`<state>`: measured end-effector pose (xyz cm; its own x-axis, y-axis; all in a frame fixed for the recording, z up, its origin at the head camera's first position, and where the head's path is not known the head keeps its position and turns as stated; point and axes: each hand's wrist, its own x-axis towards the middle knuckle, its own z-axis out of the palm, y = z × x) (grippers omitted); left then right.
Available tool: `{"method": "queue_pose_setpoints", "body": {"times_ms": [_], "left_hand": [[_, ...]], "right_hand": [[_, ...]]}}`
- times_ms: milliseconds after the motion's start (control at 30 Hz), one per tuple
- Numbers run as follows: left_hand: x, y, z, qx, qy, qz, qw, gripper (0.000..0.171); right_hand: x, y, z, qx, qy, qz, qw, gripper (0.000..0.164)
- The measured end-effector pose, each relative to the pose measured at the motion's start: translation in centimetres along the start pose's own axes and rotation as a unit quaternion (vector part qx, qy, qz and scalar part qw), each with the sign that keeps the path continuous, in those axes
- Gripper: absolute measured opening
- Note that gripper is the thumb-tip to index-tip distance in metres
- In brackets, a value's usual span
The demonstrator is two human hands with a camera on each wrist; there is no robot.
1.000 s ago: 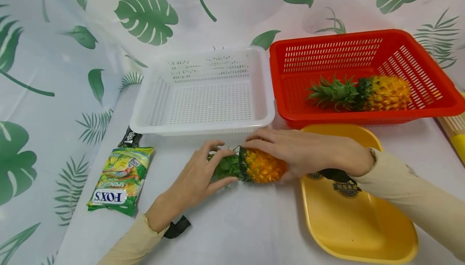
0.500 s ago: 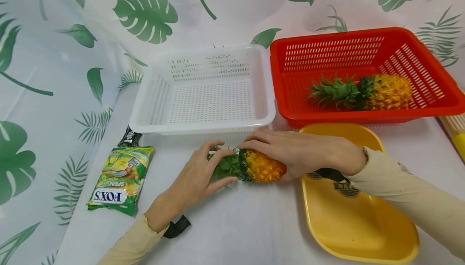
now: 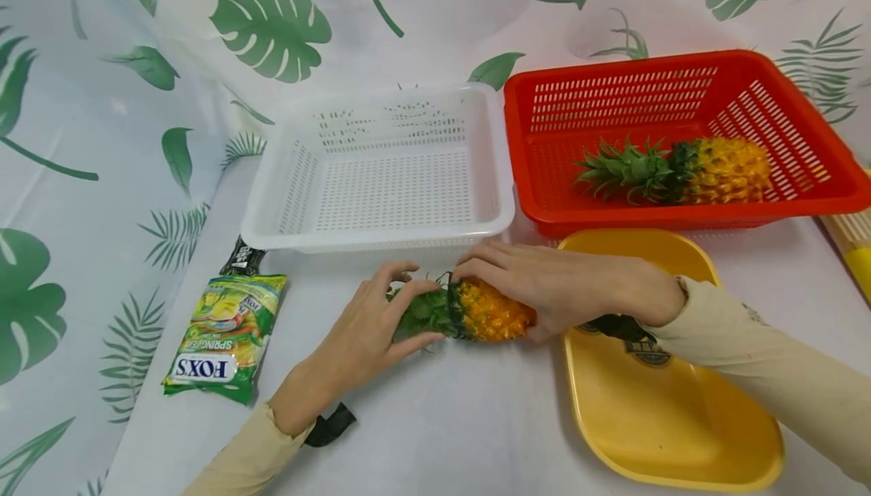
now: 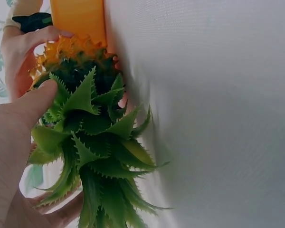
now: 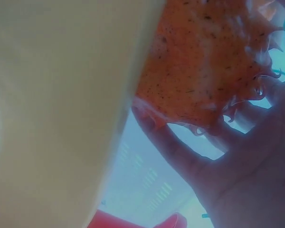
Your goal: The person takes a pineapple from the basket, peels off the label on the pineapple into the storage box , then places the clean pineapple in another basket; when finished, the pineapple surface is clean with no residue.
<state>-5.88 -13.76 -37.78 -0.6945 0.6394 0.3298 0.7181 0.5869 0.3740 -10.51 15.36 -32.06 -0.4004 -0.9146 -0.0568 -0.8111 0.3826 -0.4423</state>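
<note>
In the head view a small pineapple (image 3: 493, 314) lies on its side on the white tabletop, crown to the left. My left hand (image 3: 357, 333) holds it by the green crown, thumb on the near side and fingers on the far side. The left wrist view shows the thumb pressed at the base of the spiky leaves (image 4: 99, 142). Around the orange body curls my right hand (image 3: 554, 284), gripping it from above and the right. Seen from the right wrist, thumb and fingers spread along the underside of the orange body (image 5: 194, 61). Part of the body is hidden by this hand.
A white slotted basket (image 3: 381, 243) stands behind the hands. To its right, a red basket (image 3: 612, 220) contains another pineapple (image 3: 728, 171). A yellow basin (image 3: 653, 420) lies under the right forearm. Left are a FOX'S candy bag (image 3: 227, 337) and a small black packet (image 3: 243, 258).
</note>
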Motion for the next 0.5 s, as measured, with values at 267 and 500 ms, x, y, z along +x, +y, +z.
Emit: {"method": "queue_pose_setpoints", "body": {"times_ms": [267, 500], "left_hand": [[-0.3, 0.1, -0.5, 0.012, 0.007, 0.018, 0.9997, 0.062], [-0.4, 0.6, -1.9, 0.014, 0.035, 0.037, 0.9986, 0.062]], "right_hand": [[0.2, -0.1, -0.2, 0.008, -0.004, 0.000, 1.000, 0.097], [-0.3, -1.1, -1.8, 0.046, -0.008, 0.030, 0.998, 0.098]]}}
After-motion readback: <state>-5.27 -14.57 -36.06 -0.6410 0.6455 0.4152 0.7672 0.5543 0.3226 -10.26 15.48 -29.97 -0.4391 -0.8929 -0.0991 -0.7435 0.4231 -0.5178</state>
